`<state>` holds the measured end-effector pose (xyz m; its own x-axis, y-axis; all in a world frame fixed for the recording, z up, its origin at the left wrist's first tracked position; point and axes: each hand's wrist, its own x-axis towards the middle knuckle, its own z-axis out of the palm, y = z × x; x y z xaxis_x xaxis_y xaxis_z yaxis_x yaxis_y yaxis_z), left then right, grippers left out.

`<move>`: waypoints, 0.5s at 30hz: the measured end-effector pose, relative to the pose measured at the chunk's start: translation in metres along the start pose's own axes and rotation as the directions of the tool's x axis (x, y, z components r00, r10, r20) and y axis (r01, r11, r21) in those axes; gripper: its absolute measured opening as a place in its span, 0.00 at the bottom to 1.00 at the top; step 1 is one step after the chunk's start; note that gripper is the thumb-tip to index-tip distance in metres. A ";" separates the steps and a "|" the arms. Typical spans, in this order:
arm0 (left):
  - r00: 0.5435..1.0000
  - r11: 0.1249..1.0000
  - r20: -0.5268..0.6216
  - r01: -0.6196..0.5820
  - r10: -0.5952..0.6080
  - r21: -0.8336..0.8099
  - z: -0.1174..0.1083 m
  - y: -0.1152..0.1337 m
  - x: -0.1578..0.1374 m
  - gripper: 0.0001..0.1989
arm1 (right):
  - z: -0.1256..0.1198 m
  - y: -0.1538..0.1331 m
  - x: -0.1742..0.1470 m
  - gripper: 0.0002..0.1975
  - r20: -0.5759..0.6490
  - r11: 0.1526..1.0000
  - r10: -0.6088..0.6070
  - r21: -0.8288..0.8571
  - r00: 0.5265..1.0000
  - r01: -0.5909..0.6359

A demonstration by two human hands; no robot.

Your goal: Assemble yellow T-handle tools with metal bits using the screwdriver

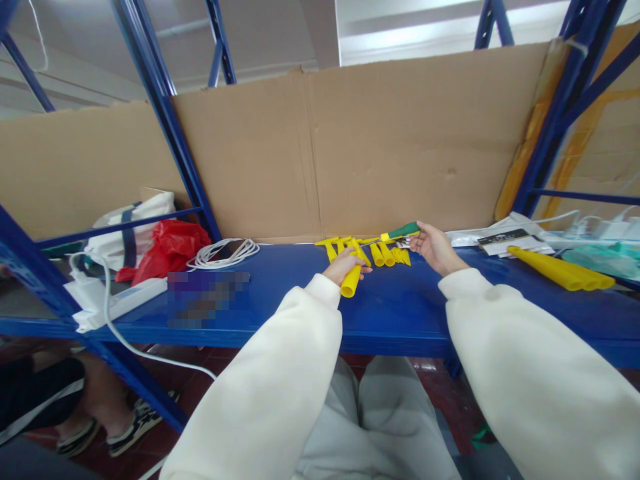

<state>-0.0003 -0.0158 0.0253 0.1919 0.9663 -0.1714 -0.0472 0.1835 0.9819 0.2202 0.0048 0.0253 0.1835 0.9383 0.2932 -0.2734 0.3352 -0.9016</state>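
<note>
My left hand is closed around a yellow plastic piece with a hollow tube end, which points toward me. In my right hand is a screwdriver with a green and yellow handle, gripped by the fingers at the handle's end. The screwdriver's thin shaft points left, to the far end of the piece in my left hand; whether its tip touches cannot be made out. Several similar yellow plastic pieces lie in a row behind and beside my left hand. Small metallic items show beneath the screwdriver handle.
Long yellow cones lie on the blue shelf at the right, near a white packet. Leftward are a coiled white cable, a red bag and a power strip. Cardboard closes the back. Another person's legs show lower left.
</note>
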 end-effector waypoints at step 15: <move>1.000 0.999 0.024 -0.016 0.015 0.030 -0.001 0.000 0.001 0.41 | 0.000 0.002 -0.003 0.16 0.070 0.996 -0.086 0.013 0.994 0.086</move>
<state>-0.0013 -0.0144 0.0250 0.2142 0.9645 -0.1544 -0.0210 0.1625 0.9865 0.2194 0.0025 0.0228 0.1400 0.9095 0.3914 -0.2691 0.4154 -0.8689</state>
